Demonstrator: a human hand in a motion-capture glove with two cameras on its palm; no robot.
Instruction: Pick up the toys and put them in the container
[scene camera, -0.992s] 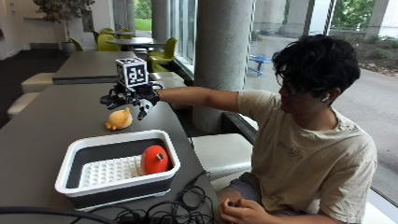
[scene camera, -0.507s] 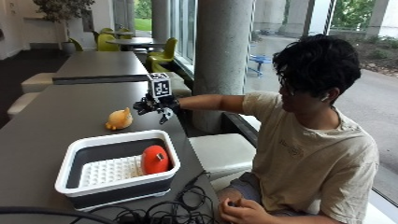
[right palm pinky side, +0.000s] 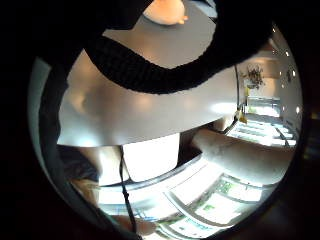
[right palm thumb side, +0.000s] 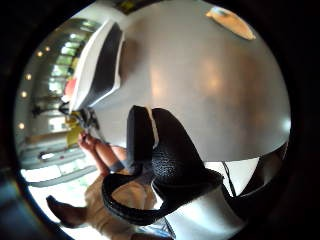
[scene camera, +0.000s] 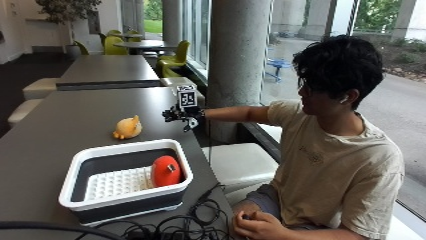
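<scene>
A yellow duck-like toy (scene camera: 126, 128) lies on the dark grey table (scene camera: 66, 125), beyond the container. It also shows in the palm views as the yellow toy (right palm pinky side: 165, 10) (right palm thumb side: 232, 22). The white container (scene camera: 76, 165) with a dark inside stands near the table's front and holds a red toy (scene camera: 166, 171). My gloved right hand (scene camera: 183, 115) hovers above the table's right edge, to the right of the yellow toy and apart from it. Its fingers hang loosely curled and hold nothing. The container (right palm thumb side: 97, 65) lies on the same table in the thumb side view.
A tangle of black cables (scene camera: 180, 225) lies at the table's front edge beside the container. A thick pillar (scene camera: 239, 60) rises just behind the hand. A pale bench seat (scene camera: 236, 165) runs along the table's right side. More tables and yellow chairs stand farther back.
My hand has drawn away to the right from above the yellow toy toward the table's right edge. The toy stays where it lay.
</scene>
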